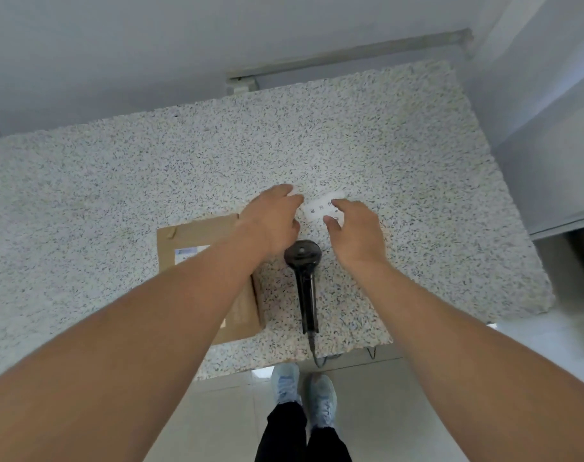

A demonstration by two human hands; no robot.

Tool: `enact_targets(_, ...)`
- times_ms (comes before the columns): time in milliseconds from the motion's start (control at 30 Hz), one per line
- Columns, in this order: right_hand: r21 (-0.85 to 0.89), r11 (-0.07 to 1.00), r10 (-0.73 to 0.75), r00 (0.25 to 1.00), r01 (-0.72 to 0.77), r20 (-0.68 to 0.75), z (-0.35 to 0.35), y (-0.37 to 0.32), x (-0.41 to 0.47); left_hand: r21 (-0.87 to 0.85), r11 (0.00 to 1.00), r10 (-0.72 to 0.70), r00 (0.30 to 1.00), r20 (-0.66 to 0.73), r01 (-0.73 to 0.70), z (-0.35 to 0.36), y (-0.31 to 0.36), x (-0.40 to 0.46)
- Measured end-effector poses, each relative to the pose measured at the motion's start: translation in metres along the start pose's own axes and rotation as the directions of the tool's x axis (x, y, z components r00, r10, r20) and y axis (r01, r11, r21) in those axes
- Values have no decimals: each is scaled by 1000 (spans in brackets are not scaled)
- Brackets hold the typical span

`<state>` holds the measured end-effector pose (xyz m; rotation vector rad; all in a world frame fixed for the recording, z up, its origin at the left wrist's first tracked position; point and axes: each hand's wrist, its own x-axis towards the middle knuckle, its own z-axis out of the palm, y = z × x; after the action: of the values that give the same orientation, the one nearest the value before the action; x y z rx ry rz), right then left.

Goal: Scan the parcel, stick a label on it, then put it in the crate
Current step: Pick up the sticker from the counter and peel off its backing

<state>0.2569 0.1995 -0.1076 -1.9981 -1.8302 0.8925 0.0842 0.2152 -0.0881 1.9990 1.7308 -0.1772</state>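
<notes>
The speckled bench (400, 155) carries three items near its front edge. The parcel (202, 238), a flat brown cardboard package with a small printed sticker on its top face, lies on the bench to the person's left; the left forearm crosses over much of it without a clear sign of contact. Just to the right of the parcel lies the black handheld scanner (304, 271), head pointing away from the person, handle toward the front edge, with its cable dropping off the bench toward the floor. Scanner and parcel are close but apart.

Beyond the scanner head lies a white label (319, 211) with printed characters, flat on or just above the bench surface; which of the two cannot be told. Both hands are reached out to it. The left hand (274, 221) sits at the label's left end, fingers curled downward, and a small white piece shows at its fingertips; whether it is pinched cannot be told. The right hand (355, 231) is at the label's right end, thumb and forefinger spread apart with the label's edge between them, not visibly closed on it.

Below the bench edge, the person's pale blue shoes (304, 391) stand on a tiled floor.
</notes>
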Motion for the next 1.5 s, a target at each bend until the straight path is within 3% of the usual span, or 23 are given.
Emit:
enact_targets(267,-30,1000,-3,999,2,-51,45,15,37,79,996,30,999,-15,-29,17,-3,42)
enact_targets(833,65,995,80,982,-70,-171,54,10,49,-78,997,-31,986,-164,19,23,-16,55)
enact_targets(900,96,992,95,981,-80,-167,53,9,49,-179,982,-80,984,-161,51,23,-17,58)
enact_targets(1000,212,973,132,975,-92,-179,48,5,45,-502,856,-186,980,-72,126,17,-17,58)
enact_targets(1167,374,924,160,967,-76,-199,30,-16,34,-870,471,-194,979,57,144,-4,-11,46)
enact_targets(1300,462,885,164,964,-50,-208,13,-37,19,-951,279,-131,986,102,136,-24,-10,28)
enact_targets(1500,502,865,130,965,2,-228,-21,-69,-6,-976,179,-75,991,115,127,-65,-3,-9)
